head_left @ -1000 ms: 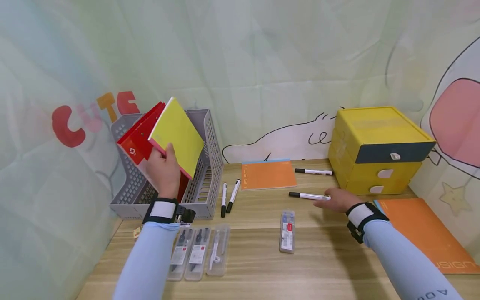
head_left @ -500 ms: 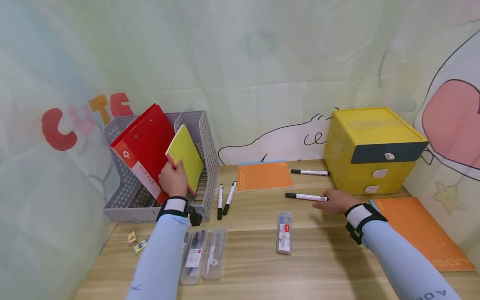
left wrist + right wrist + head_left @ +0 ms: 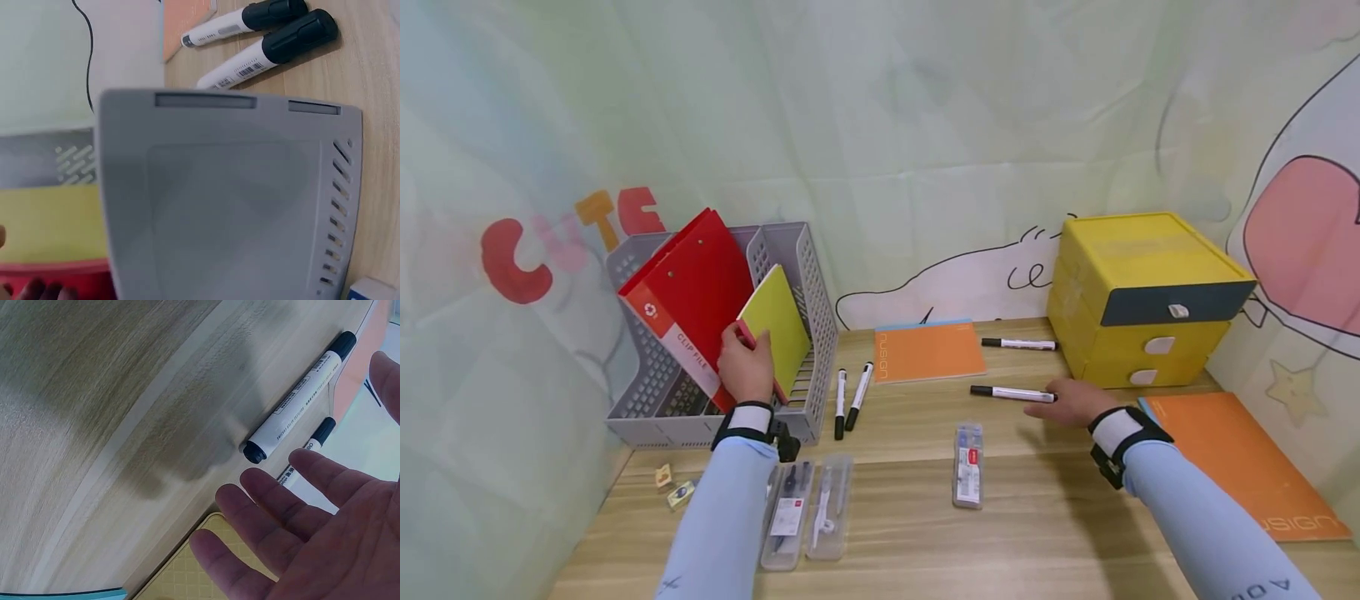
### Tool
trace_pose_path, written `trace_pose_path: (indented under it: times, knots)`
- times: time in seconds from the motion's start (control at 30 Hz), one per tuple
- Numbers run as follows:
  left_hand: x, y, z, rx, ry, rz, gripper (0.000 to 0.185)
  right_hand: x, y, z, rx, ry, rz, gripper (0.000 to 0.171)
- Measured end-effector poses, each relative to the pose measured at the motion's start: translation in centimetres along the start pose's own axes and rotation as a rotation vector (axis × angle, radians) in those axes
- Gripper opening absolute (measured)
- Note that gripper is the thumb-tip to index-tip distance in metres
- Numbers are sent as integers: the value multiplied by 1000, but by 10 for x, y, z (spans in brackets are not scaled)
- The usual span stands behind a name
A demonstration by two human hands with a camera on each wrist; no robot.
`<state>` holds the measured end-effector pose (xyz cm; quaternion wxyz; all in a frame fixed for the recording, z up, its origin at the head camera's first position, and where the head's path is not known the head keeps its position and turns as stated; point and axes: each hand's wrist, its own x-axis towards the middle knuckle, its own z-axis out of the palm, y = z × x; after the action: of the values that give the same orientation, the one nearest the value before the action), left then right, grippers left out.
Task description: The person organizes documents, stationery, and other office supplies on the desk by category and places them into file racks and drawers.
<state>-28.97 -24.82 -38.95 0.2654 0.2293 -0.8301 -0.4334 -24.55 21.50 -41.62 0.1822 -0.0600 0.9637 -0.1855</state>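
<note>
Since a moment ago I have lowered the yellow notebook (image 3: 777, 327) deeper into the grey file rack (image 3: 820, 333), so less of it stands above the rim. My left hand (image 3: 747, 367) grips the notebook at its lower edge, fingers curled round it, and it sits tilted in the rack's right slot beside the red clip file (image 3: 688, 300), which leans in the slot to its left. My right hand (image 3: 1071, 402) has not moved: it lies flat on the wooden desk (image 3: 1060, 533) with fingers spread and relaxed, holding nothing, its fingertips just beside the end of a black-capped marker (image 3: 1011, 393). From the right wrist, that marker (image 3: 300, 403) lies just clear of my fingers (image 3: 275, 509). Two more markers (image 3: 850, 397) lie side by side just right of the rack. An orange notebook (image 3: 928, 350) lies flat near the wall, and a yellow drawer box (image 3: 1150, 287) stands behind my right hand.
</note>
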Motion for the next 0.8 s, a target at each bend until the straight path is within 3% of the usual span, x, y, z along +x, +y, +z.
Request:
trace_pose_path:
  times: [0.1,0.17,0.37,0.5,0.6,0.67,0.73,0.8]
  knots:
    - [-3,5,-2,-21,34,39,68,0,0,0,-1,3,-2,64]
    - [-7,10,-3,-7,68,105,74,1,0,-1,0,3,-4,65]
    - [-21,29,-1,57,156,405,69,3,6,-4,-28,-4,21,73]
    - [-37,42,7,94,129,627,57,1,17,-9,-54,39,17,72]
    - [-50,49,15,165,45,781,49,-1,28,-11,-32,77,20,58]
    - [-59,53,21,215,-58,848,45,-2,38,-12,-18,94,34,49]
    - [-67,55,26,278,-212,870,44,-5,48,-14,-10,106,68,47]
    - [-74,57,32,347,-400,847,46,-12,58,-20,-19,109,119,50]
